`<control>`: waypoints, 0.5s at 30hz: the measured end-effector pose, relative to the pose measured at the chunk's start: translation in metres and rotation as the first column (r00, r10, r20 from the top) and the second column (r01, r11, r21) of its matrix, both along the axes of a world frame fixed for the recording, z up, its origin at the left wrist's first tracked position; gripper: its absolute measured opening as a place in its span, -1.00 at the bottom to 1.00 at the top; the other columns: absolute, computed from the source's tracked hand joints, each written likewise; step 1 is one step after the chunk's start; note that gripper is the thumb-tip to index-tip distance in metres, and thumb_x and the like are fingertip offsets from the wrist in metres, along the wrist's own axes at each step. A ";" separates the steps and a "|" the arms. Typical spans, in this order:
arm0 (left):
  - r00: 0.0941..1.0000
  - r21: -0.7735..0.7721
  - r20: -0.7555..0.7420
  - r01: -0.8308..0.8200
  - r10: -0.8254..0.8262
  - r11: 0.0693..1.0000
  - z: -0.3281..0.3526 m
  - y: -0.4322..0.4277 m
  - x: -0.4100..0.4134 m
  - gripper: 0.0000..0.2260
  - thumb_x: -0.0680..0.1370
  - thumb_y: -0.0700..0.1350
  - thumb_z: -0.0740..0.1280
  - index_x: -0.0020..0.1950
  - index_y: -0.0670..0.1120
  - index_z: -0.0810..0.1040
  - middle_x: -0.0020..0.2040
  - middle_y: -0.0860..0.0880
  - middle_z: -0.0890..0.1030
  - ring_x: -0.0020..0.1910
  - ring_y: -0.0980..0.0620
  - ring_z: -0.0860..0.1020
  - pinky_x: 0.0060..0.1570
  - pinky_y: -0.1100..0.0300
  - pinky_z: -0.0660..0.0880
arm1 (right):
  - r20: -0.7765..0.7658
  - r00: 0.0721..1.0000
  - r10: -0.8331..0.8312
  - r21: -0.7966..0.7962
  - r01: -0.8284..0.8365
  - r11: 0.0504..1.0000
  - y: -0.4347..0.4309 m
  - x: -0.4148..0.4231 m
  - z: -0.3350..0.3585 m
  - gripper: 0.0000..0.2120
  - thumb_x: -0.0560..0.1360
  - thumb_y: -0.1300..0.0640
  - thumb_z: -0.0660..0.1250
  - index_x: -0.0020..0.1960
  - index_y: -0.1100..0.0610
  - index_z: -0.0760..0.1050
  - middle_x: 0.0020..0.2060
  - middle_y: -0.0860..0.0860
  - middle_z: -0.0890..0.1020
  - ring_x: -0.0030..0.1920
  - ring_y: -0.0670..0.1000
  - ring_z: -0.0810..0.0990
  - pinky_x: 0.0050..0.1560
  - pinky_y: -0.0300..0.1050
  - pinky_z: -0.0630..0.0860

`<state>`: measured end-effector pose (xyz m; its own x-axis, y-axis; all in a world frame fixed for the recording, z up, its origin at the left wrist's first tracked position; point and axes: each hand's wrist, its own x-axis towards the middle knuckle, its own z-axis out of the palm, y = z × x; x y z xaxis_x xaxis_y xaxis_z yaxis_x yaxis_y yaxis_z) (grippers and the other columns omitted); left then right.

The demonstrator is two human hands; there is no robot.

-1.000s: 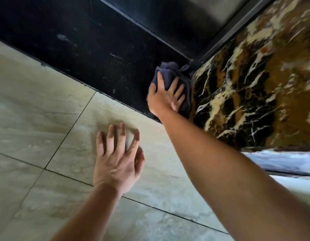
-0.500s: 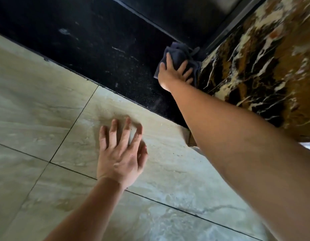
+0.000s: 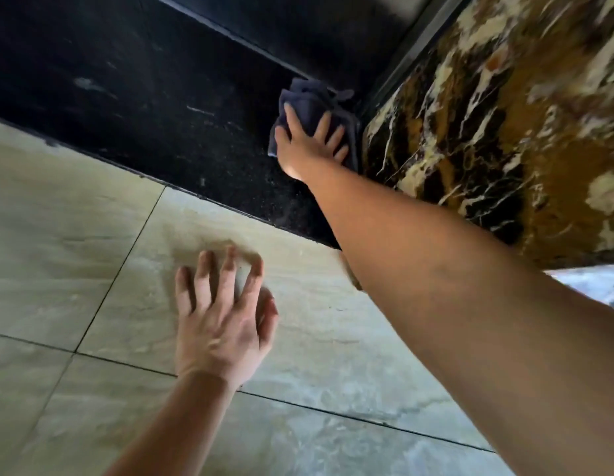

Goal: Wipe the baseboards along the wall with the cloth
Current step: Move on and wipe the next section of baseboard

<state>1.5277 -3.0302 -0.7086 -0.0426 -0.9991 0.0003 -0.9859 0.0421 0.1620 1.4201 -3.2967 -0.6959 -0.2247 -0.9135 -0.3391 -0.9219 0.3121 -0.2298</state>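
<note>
A dark blue cloth (image 3: 309,97) is bunched in the corner where the black stone baseboard (image 3: 154,108) meets a brown and gold marble panel (image 3: 498,125). My right hand (image 3: 305,146) presses flat on the cloth against the black surface, fingers spread over it. My left hand (image 3: 223,317) rests palm down on the beige floor tile (image 3: 75,235), fingers apart, holding nothing. Part of the cloth is hidden under my right hand.
Beige floor tiles with dark grout lines fill the lower left. A black ledge (image 3: 250,39) runs above the baseboard. A dark metal strip (image 3: 412,53) edges the marble panel. A pale bluish surface (image 3: 594,283) shows at the right edge.
My right hand and the cloth have slid up the black surface, farther from me, staying in the corner beside the marble panel. My left hand stays planted on the tile.
</note>
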 end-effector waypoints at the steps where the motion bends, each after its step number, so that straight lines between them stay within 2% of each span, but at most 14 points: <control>1: 1.000 0.011 0.000 -0.002 0.002 1.000 0.002 0.000 0.000 -0.44 0.50 0.21 0.16 0.46 0.03 0.38 0.51 -0.18 0.32 0.49 -0.34 0.20 0.48 -0.31 0.02 | 0.006 1.000 0.004 0.044 -0.004 0.999 -0.015 -0.001 0.004 -0.49 0.57 -0.30 -0.05 0.49 -0.41 -0.07 0.60 0.04 -0.15 0.56 0.26 -0.20 0.48 0.30 -0.21; 4: 1.000 0.016 -0.029 -0.005 0.005 1.000 0.008 -0.001 0.000 -0.45 0.50 0.20 0.18 0.46 0.03 0.41 0.50 -0.18 0.35 0.48 -0.34 0.24 0.47 -0.32 0.06 | -0.036 0.993 0.114 0.030 -0.113 0.993 0.010 -0.013 0.009 -0.49 0.59 -0.27 -0.08 0.52 -0.37 -0.10 0.60 0.04 -0.14 0.56 0.23 -0.17 0.51 0.25 -0.16; 8: 0.996 -0.054 -0.091 -0.024 0.019 0.998 0.007 0.000 -0.001 -0.49 0.50 0.14 0.25 0.41 0.00 0.47 0.49 -0.17 0.37 0.46 -0.35 0.28 0.45 -0.33 0.09 | -0.167 0.974 0.154 -0.196 -0.186 0.963 0.163 -0.005 -0.005 -0.47 0.57 -0.24 -0.11 0.54 -0.27 0.02 0.58 0.13 0.09 0.54 0.26 0.03 0.48 0.26 0.00; 9: 0.994 -0.081 -0.109 -0.033 0.024 0.996 0.006 0.001 -0.001 -0.51 0.50 0.13 0.25 0.40 0.00 0.48 0.49 -0.17 0.37 0.45 -0.35 0.29 0.45 -0.32 0.10 | -0.176 0.972 0.157 -0.223 -0.195 0.955 0.173 -0.004 -0.006 -0.46 0.56 -0.25 -0.12 0.54 -0.27 0.04 0.57 0.14 0.12 0.53 0.27 0.05 0.47 0.27 0.01; 11: 0.994 -0.090 -0.107 -0.044 0.034 0.995 0.005 -0.001 -0.002 -0.51 0.50 0.13 0.24 0.40 0.01 0.47 0.48 -0.17 0.38 0.45 -0.34 0.29 0.46 -0.32 0.09 | -0.158 0.968 0.196 -0.182 -0.224 0.957 0.132 -0.003 -0.005 -0.46 0.56 -0.27 -0.10 0.53 -0.30 0.01 0.58 0.11 0.06 0.55 0.25 0.00 0.48 0.27 -0.04; 15: 0.997 -0.008 -0.079 -0.020 0.019 1.000 0.009 0.000 -0.001 -0.48 0.50 0.16 0.21 0.44 0.02 0.41 0.50 -0.18 0.34 0.47 -0.33 0.25 0.48 -0.30 0.04 | -0.038 0.986 0.161 0.114 -0.156 0.981 0.002 -0.001 0.012 -0.47 0.57 -0.29 -0.02 0.50 -0.39 -0.08 0.60 0.02 -0.15 0.57 0.22 -0.18 0.48 0.27 -0.18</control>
